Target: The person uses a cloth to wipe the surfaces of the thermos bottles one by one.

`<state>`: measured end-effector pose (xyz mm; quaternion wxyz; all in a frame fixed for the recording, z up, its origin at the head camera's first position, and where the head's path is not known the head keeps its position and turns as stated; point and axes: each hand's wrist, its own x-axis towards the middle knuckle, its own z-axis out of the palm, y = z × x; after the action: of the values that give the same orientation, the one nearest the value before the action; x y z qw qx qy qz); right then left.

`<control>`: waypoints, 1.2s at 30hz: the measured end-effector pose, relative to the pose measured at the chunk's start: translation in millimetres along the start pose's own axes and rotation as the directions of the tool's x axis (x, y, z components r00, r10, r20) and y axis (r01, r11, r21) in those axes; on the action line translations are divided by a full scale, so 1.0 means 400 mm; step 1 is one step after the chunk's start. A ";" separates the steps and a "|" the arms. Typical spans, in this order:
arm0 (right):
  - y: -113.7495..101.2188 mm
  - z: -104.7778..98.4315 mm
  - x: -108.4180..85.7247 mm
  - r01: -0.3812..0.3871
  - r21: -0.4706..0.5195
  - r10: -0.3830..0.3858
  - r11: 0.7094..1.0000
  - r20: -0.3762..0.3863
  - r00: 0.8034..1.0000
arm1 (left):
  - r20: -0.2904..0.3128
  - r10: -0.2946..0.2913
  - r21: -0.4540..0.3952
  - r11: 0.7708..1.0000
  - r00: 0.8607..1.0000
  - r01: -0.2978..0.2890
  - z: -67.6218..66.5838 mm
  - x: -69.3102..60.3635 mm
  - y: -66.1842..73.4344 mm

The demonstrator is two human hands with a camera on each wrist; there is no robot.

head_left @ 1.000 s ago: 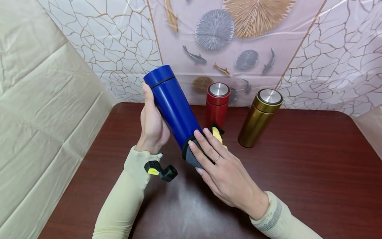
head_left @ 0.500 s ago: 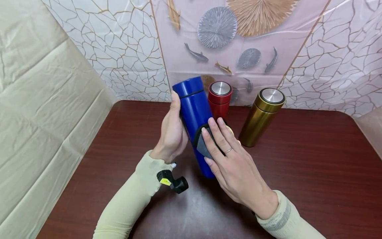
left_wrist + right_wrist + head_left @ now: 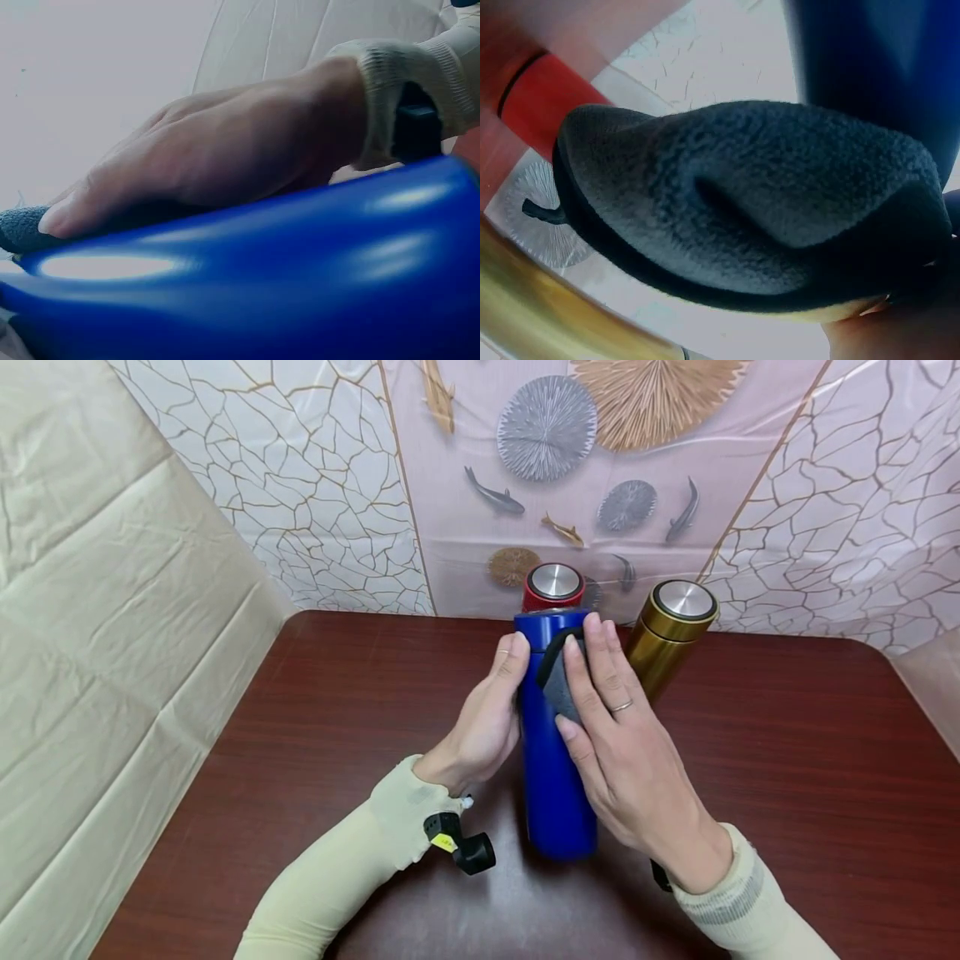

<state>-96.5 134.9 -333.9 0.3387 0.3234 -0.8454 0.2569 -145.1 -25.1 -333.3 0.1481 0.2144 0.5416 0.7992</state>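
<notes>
A glossy blue insulated bottle (image 3: 555, 785) stands nearly upright at the middle of the head view. My left hand (image 3: 483, 718) grips its upper left side, thumb near the lid seam; the other fingers are mostly hidden behind it. My right hand (image 3: 630, 752) presses a grey cloth (image 3: 557, 685) with black edging against the bottle's upper right side, fingers laid straight. In the right wrist view the folded fuzzy cloth (image 3: 742, 187) bulges out beside the bottle, a yellowish underside showing at its lower edge. The left wrist view shows the bottle (image 3: 262, 285) below the right hand (image 3: 225, 142).
A red bottle (image 3: 552, 585) with a steel-topped lid stands behind the blue one, mostly covered by it. To its right, a gold bottle (image 3: 667, 635) is partly hidden by my right hand. The dark red-brown table (image 3: 300, 760) meets a patterned wall sheet (image 3: 337, 485) at the back.
The blue bottle has moved right and lower and tipped more upright, now in front of the red bottle. My right hand and the cloth have slid from its base up to near the lid.
</notes>
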 end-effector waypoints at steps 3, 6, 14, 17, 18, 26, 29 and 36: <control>0.008 -0.009 0.003 -0.002 0.005 0.003 1.000 -0.020 1.000 | 0.039 -0.047 0.038 0.998 0.998 0.046 0.004 -0.005 -0.001; 0.013 -0.014 0.004 -0.003 0.004 0.003 1.000 -0.037 0.999 | 0.067 -0.083 0.035 0.996 0.994 0.081 0.007 -0.009 0.000; 0.020 -0.017 0.003 -0.026 0.030 0.028 0.999 -0.047 0.998 | 0.115 -0.114 -0.001 0.993 0.987 0.115 0.007 -0.009 0.002; 0.020 -0.019 0.003 -0.036 0.045 0.038 0.998 -0.050 0.998 | 0.143 -0.125 0.041 0.992 0.982 0.120 0.002 -0.010 0.004; 0.021 -0.020 0.003 -0.040 0.051 0.042 0.998 -0.049 0.998 | 0.148 -0.134 0.060 0.990 0.980 0.126 0.000 -0.011 0.005; 0.024 -0.024 0.009 -0.082 0.174 0.094 0.981 -0.061 0.994 | 0.084 -0.143 0.012 0.990 0.986 0.142 -0.002 -0.013 0.005; 0.024 -0.029 0.011 -0.142 0.279 0.163 0.950 -0.055 0.985 | 0.057 -0.098 -0.057 0.993 0.994 0.101 -0.002 -0.010 0.006; 0.030 -0.035 0.005 -0.328 0.441 0.377 0.835 -0.025 0.926 | 0.011 -0.062 -0.097 0.993 0.998 0.063 -0.003 -0.004 0.010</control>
<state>-100.4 151.1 -326.1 0.2522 0.2139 -0.7929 0.5119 -144.4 -28.4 -330.5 0.1853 0.1929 0.5080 0.8188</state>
